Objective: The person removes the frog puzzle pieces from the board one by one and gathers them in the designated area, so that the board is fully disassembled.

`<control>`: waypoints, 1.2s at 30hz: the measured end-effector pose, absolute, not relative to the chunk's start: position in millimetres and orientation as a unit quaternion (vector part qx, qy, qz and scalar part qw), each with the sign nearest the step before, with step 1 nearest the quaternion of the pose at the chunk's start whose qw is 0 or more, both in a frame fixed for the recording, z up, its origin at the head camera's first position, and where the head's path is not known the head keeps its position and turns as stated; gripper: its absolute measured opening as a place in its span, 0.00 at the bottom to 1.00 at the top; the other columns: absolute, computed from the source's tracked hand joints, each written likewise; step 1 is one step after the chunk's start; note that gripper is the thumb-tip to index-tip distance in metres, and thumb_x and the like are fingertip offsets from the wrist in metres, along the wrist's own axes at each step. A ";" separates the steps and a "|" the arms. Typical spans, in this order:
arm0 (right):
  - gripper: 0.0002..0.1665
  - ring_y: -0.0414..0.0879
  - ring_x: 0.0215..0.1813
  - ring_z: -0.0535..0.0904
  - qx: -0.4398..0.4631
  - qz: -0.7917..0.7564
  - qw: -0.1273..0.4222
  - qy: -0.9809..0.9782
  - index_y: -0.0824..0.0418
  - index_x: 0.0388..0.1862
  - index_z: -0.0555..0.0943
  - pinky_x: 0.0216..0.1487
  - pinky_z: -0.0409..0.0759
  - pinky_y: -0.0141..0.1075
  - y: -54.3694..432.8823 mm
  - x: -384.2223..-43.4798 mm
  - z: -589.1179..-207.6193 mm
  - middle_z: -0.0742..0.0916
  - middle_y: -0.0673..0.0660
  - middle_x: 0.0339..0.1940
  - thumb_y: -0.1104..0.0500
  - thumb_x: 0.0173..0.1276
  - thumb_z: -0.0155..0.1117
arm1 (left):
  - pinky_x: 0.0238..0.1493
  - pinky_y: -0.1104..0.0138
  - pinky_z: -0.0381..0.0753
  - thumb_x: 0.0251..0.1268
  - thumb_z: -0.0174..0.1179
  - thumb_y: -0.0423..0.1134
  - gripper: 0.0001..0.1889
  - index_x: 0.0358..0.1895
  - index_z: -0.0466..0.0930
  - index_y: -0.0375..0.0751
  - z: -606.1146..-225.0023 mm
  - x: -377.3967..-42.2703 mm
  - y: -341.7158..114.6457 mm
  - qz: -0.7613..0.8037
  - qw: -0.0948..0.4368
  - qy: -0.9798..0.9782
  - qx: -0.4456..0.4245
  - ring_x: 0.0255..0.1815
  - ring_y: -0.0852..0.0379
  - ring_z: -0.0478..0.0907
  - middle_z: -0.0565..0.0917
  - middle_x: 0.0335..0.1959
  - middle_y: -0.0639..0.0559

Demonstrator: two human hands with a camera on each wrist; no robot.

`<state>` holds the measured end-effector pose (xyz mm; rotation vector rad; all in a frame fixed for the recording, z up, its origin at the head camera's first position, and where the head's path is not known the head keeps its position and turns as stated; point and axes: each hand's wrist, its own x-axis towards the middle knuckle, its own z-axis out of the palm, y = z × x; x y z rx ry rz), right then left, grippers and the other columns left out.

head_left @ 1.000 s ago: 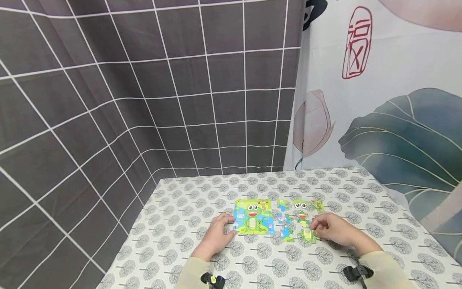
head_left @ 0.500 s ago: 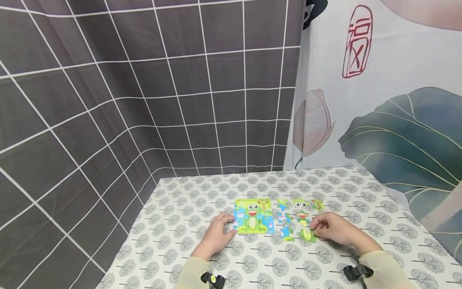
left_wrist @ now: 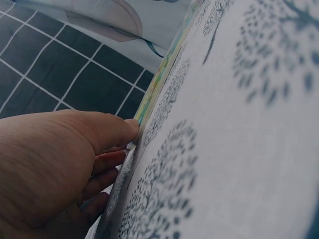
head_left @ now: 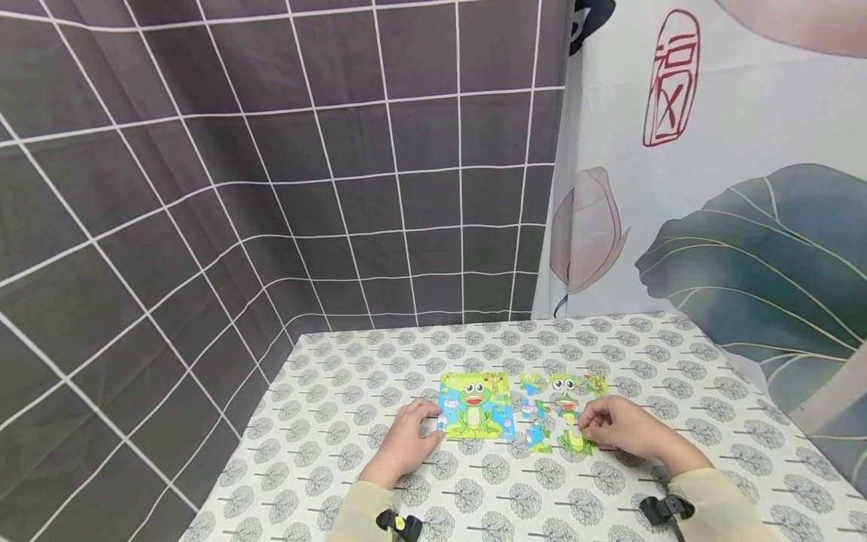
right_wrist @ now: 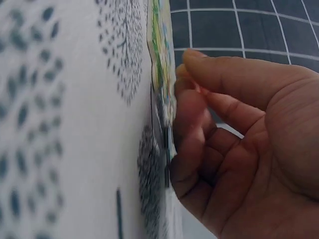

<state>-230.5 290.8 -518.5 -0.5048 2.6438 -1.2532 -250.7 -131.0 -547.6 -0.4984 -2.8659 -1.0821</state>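
Observation:
A square frog picture board (head_left: 476, 406) lies flat on the table in the head view. My left hand (head_left: 405, 443) rests at its left edge; in the left wrist view the thumb (left_wrist: 117, 132) touches the board's edge (left_wrist: 152, 89). To the right lie loose jigsaw pieces of the same frog: eyes (head_left: 563, 384), mouth (head_left: 567, 405) and belly (head_left: 574, 441). Bent fingers of my right hand (head_left: 619, 427) are at the belly piece's right side. In the right wrist view its curled fingers (right_wrist: 192, 159) are against the pieces (right_wrist: 162, 55); I cannot tell whether they pinch one.
More jigsaw pieces (head_left: 533, 408) form a column between the board and the frog pieces. Another piece (head_left: 597, 385) lies beyond the right hand. A tree-patterned cloth (head_left: 379, 361) covers the table; a dark checked curtain (head_left: 352, 188) hangs behind it.
My right hand has shifted slightly left and away from the body over the pieces. The belly piece is turned a little. The left hand and the board stay in place.

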 end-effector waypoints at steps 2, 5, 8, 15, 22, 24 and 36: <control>0.05 0.42 0.28 0.77 -0.170 -0.414 0.080 0.891 0.60 0.39 0.86 0.28 0.79 0.32 285.1 -233.7 -516.9 0.83 0.51 0.29 0.62 0.66 0.74 | 0.76 0.46 0.68 0.66 0.70 0.41 0.23 0.64 0.82 0.45 -548.3 -251.0 -131.5 -0.346 0.017 -0.925 -0.158 0.72 0.48 0.70 0.78 0.65 0.56; 0.06 0.42 0.29 0.76 -0.173 -0.399 0.068 0.898 0.58 0.38 0.85 0.29 0.79 0.32 276.2 -238.8 -515.8 0.82 0.50 0.29 0.62 0.65 0.75 | 0.76 0.45 0.68 0.66 0.70 0.42 0.23 0.64 0.82 0.47 -549.0 -250.9 -131.8 -0.342 0.017 -0.926 -0.155 0.72 0.47 0.70 0.78 0.65 0.56; 0.07 0.43 0.31 0.75 -0.175 -0.384 0.058 0.905 0.56 0.38 0.85 0.31 0.79 0.33 266.4 -241.7 -513.6 0.81 0.49 0.29 0.61 0.63 0.76 | 0.76 0.45 0.69 0.67 0.70 0.42 0.23 0.64 0.83 0.49 -548.7 -250.0 -131.6 -0.338 0.015 -0.928 -0.153 0.72 0.48 0.71 0.77 0.65 0.57; 0.08 0.43 0.30 0.75 -0.179 -0.362 0.065 0.912 0.57 0.41 0.85 0.30 0.79 0.34 236.8 -249.4 -503.1 0.81 0.48 0.29 0.61 0.65 0.75 | 0.76 0.46 0.68 0.67 0.69 0.43 0.21 0.63 0.83 0.51 -547.9 -248.8 -130.3 -0.342 0.014 -0.927 -0.154 0.72 0.50 0.70 0.77 0.66 0.58; 0.12 0.42 0.30 0.76 -0.196 -0.348 0.068 0.914 0.60 0.45 0.85 0.35 0.80 0.36 204.3 -257.1 -501.4 0.81 0.48 0.29 0.62 0.63 0.77 | 0.75 0.45 0.69 0.67 0.70 0.40 0.21 0.62 0.83 0.49 -545.8 -247.8 -127.1 -0.359 0.010 -0.916 -0.178 0.72 0.48 0.68 0.76 0.68 0.57; 0.13 0.42 0.30 0.76 -0.196 -0.342 0.069 0.916 0.60 0.45 0.85 0.37 0.80 0.37 196.1 -259.1 -503.2 0.81 0.47 0.29 0.62 0.63 0.78 | 0.75 0.45 0.69 0.67 0.69 0.39 0.21 0.63 0.83 0.49 -545.2 -247.7 -126.0 -0.363 0.003 -0.913 -0.186 0.73 0.48 0.68 0.76 0.68 0.58; 0.20 0.43 0.28 0.75 -0.155 -0.318 0.074 0.932 0.58 0.48 0.87 0.36 0.77 0.39 158.6 -263.6 -507.7 0.80 0.48 0.27 0.59 0.57 0.83 | 0.78 0.45 0.65 0.67 0.70 0.40 0.20 0.62 0.85 0.47 -541.6 -244.0 -117.4 -0.369 -0.017 -0.897 -0.244 0.75 0.48 0.69 0.77 0.69 0.59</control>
